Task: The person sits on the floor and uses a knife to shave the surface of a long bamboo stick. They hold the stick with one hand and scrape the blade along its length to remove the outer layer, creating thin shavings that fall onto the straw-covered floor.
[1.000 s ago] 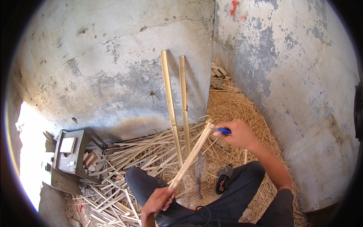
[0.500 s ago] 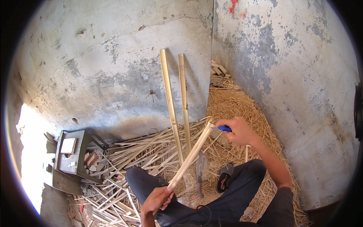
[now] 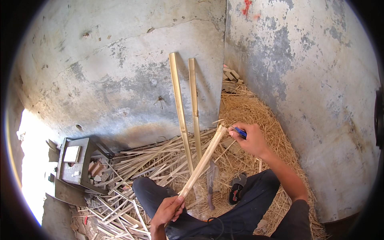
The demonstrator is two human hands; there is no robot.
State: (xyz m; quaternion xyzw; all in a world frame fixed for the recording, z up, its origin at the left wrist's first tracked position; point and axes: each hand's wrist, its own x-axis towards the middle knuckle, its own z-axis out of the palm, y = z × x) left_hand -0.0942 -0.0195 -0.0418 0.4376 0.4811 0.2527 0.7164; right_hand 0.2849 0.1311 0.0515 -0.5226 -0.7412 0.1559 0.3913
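My left hand is closed round the lower end of a pale split bamboo strip, which slants up and away to the right. At its far end, a thin curl of shaving sticks out. My right hand grips a blue-handled utility knife close beside that far end. The knife's blade is mostly hidden by my fingers, so I cannot tell whether it touches the bamboo. A large knife with a wooden handle lies on the ground between my legs.
Two long bamboo strips lean on the grey wall ahead. Cut strips cover the floor at left, and shavings heap along the right wall. A small wooden stool lies tipped at the left. Bricks sit in the far corner.
My right hand has turned the utility knife, whose blade showed against the strip's end before. A curl of shaving now stands out there. My left hand holds nearly the same place.
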